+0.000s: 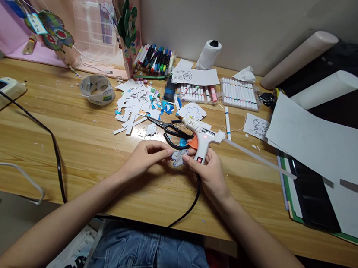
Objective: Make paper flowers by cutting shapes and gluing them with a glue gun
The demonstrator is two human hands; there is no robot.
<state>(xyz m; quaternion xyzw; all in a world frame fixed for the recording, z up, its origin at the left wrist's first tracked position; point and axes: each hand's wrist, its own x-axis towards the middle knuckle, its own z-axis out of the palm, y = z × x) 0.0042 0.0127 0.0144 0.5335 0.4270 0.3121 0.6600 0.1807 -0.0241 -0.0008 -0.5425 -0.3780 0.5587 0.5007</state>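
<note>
Flower (179,157) between both hands (176,156).

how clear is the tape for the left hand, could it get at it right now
Likely yes: between the left hand and the tape lie only bare table and loose scraps, though its fingers are on the flower.

A light wooden desk (241,211) is holding colored markers (155,59) and white paper scraps (135,107), suggesting a craft corner.
</note>
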